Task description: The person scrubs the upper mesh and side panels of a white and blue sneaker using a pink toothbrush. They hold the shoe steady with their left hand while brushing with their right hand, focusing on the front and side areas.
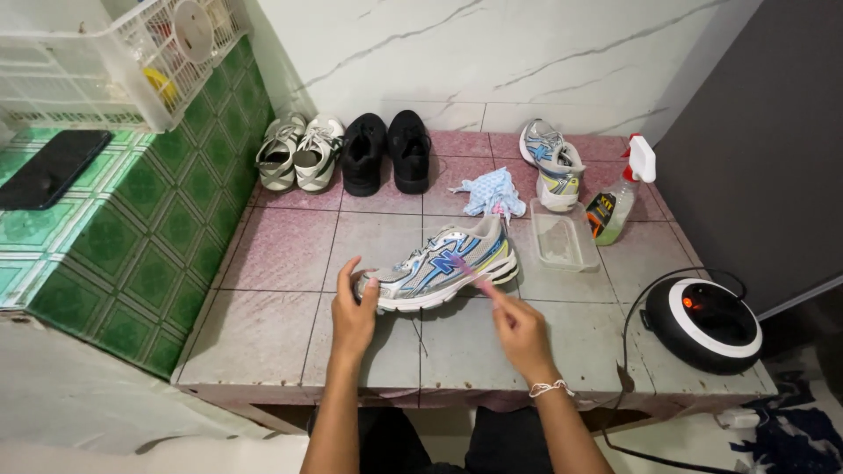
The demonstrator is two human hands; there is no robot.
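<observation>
The left hand grips the toe of the sneaker, which lies on the tiles just in front of the tray. The right hand pinches a brush (blurred) against its side. Hard scrubbing could shove the sneaker into the tray.

A sneaker is laid on the bench, with the left hand placed at its toe and the right hand just before its side. A tray is set to its right, a cloth behind it. Two pairs of shoes are lined along the back wall. A spray bottle is stood right of the tray.
</observation>
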